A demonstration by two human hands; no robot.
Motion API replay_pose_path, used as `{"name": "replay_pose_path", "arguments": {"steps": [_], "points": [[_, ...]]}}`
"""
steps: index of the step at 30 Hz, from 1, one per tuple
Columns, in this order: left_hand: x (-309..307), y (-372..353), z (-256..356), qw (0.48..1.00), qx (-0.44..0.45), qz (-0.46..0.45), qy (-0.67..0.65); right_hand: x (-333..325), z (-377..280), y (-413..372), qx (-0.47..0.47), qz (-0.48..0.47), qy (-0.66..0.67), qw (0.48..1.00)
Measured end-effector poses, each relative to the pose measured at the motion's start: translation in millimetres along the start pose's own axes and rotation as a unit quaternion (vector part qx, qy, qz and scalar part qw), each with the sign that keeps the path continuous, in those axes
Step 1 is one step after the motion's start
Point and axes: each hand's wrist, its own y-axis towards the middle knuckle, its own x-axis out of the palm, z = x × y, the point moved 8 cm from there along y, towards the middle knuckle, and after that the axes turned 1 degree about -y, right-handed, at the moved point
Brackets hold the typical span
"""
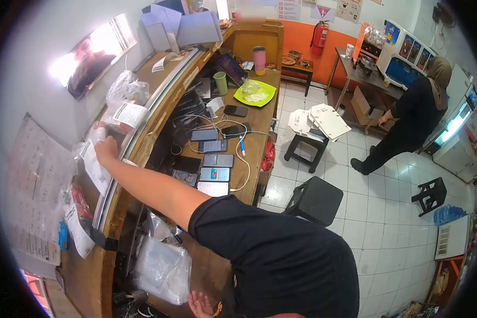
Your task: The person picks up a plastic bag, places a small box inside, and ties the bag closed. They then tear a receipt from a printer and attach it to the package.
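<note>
My left hand (105, 147) reaches to the raised shelf along the wall, its fingers around the edge of a small wrapped package with white paper (99, 132). Beside it lie a printed label (130, 115) and clear plastic bags (127, 89). Down at the lower desk, my right hand (200, 305) has its fingers spread, next to a stack of clear plastic bags (163, 270). Several phones, among them one with a lit screen (214, 174), lie on the wooden desk (254, 143) with white cables.
A green plate (255, 94) with food, a green cup (220, 83) and a pink tumbler (259, 60) stand at the desk's far end. Black stools (315, 200) are on the tiled floor. Another person (413, 114) bends near a metal table.
</note>
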Motion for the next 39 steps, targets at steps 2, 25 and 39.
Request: {"name": "replay_pose_path", "arguments": {"steps": [2, 25, 39], "points": [[-1, -1, -3, 1.000, -0.010, 0.008, -0.005, 8, -8, -4, -0.099, -0.076, 0.057, 0.991], [-263, -213, 119, 0.674, 0.318, 0.656, 0.122, -81, 141, -279, -0.021, -0.320, 0.120, 0.940], [-297, -85, -8, 0.965, -0.003, 0.189, -0.180, -110, 324, -555, 0.347, -0.630, -0.208, 0.662]]}}
